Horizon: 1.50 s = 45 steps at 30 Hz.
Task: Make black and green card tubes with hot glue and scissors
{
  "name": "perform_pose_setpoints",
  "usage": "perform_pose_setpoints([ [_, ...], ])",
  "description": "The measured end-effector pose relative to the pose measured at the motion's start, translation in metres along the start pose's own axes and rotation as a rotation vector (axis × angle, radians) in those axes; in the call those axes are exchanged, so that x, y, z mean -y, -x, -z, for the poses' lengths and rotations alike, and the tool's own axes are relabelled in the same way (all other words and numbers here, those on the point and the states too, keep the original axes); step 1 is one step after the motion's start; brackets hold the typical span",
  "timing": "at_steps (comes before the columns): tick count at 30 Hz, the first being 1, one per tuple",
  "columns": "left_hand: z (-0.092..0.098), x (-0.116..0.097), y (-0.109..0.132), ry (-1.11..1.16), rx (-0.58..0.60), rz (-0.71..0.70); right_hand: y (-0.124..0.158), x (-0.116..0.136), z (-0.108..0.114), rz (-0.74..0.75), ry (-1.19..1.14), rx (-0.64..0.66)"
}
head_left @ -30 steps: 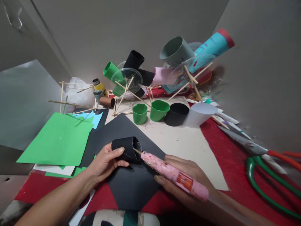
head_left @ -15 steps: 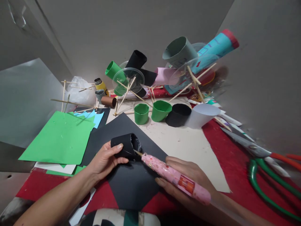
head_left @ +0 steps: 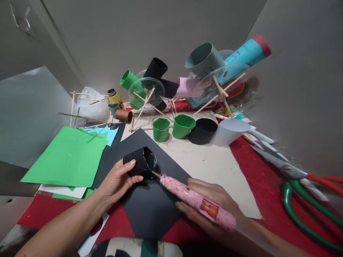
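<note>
Tube (head_left: 136, 157), black, is being clamped by the left hand (head_left: 117, 181); at its four o'clock, the right hand (head_left: 220, 194) is gripping a pink glue gun (head_left: 184, 192) pointing toward ten o'clock

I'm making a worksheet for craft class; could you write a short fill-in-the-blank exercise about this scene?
The tube in the left hand is coloured ____.
The right hand holds a tool coloured ____.
In the row of standing cups, exactly ____ are green.
The palest cup stands at the row's ____ end.
Missing words: black; pink; two; right.
</note>
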State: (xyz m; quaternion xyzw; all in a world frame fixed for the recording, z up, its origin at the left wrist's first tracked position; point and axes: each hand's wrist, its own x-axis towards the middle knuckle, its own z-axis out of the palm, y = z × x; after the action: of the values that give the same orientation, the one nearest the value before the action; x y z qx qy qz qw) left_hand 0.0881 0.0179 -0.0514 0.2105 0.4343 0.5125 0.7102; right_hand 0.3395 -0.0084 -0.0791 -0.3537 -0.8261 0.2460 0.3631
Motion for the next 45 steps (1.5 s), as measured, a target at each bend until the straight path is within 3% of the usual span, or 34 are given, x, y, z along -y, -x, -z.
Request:
perform_pose_setpoints([
  [5, 0.000, 0.000, -0.001, 0.025, -0.016, -0.003, 0.000, 0.003, 0.004, -0.059, -0.009, 0.062],
  [11, 0.002, -0.001, -0.001, 0.026, -0.030, -0.005, 0.000, 0.000, 0.000, -0.021, 0.013, -0.002],
  [24, 0.003, -0.003, 0.000, 0.036, 0.006, -0.002, -0.001, 0.002, 0.003, -0.078, -0.010, 0.003],
  [34, 0.002, -0.001, 0.000, -0.096, 0.074, 0.041, 0.003, -0.007, -0.004, 0.048, 0.014, -0.121],
  [45, 0.004, 0.003, 0.000, -0.176, 0.154, 0.060, 0.004, -0.006, -0.004, 0.053, 0.063, -0.056],
])
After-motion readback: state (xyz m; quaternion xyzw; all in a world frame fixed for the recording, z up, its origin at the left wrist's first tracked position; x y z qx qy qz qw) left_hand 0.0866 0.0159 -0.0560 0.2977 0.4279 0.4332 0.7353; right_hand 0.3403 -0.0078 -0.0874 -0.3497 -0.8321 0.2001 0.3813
